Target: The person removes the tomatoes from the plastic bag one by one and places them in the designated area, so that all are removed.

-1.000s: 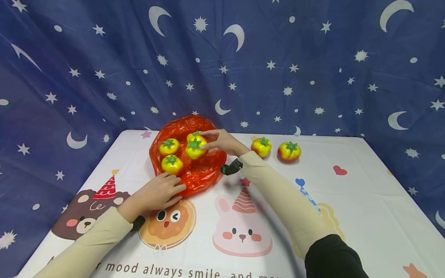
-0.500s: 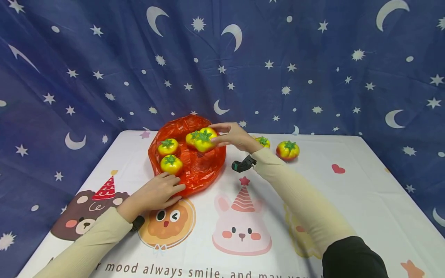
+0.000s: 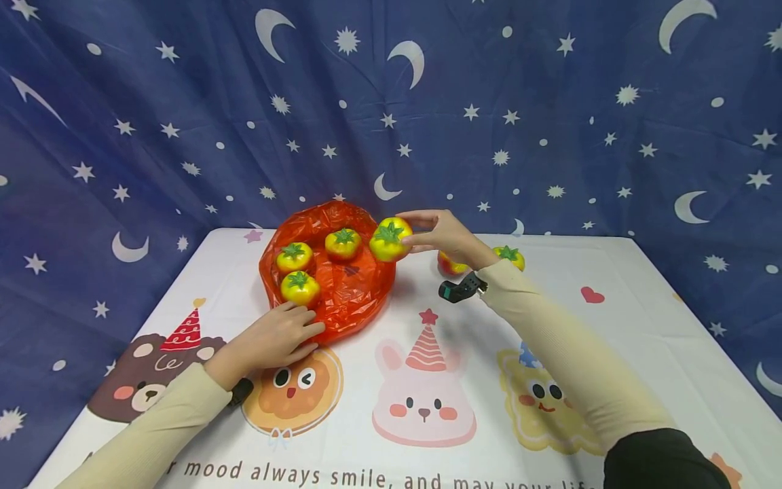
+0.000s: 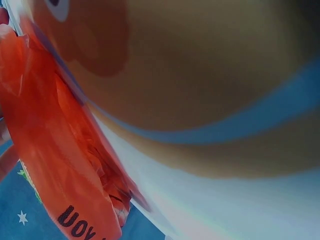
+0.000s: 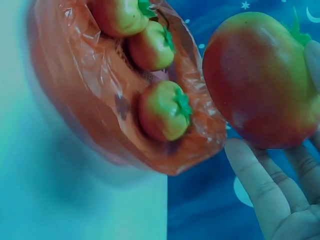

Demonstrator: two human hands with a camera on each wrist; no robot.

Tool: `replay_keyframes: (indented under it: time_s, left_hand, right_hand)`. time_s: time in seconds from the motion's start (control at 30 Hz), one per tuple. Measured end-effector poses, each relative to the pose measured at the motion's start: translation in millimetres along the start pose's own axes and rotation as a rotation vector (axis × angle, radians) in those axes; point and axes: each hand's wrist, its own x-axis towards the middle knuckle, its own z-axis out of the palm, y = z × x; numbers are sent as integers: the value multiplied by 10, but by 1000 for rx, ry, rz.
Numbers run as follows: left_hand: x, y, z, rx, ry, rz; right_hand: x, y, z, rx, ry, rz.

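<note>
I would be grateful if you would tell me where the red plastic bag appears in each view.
Head: the red plastic bag sits left of centre.
Left wrist: it runs down the left side, its dark lettering near the bottom edge.
Right wrist: it stretches from the upper left to the middle, with three tomatoes in it.
Shared landmark: the blue backdrop with white stars.
</note>
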Motion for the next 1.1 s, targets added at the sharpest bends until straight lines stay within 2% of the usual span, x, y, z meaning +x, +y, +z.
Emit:
replay_keyframes:
  time_s: [0.37, 0.6, 0.97, 1.1]
  left_hand:
    - [8, 9, -2, -6, -10, 3]
    - [6, 10, -11, -8, -7, -1]
    - [6, 15, -12, -11, -8, -5]
    - [2, 15, -14, -10, -5, -3]
  right_hand:
    - [-298, 3, -355, -165, 65, 11]
    - [-446, 44, -598, -166, 118, 40]
    - [-667, 124, -982, -234, 198, 75]
    - [-765, 145, -1111, -217, 225, 100]
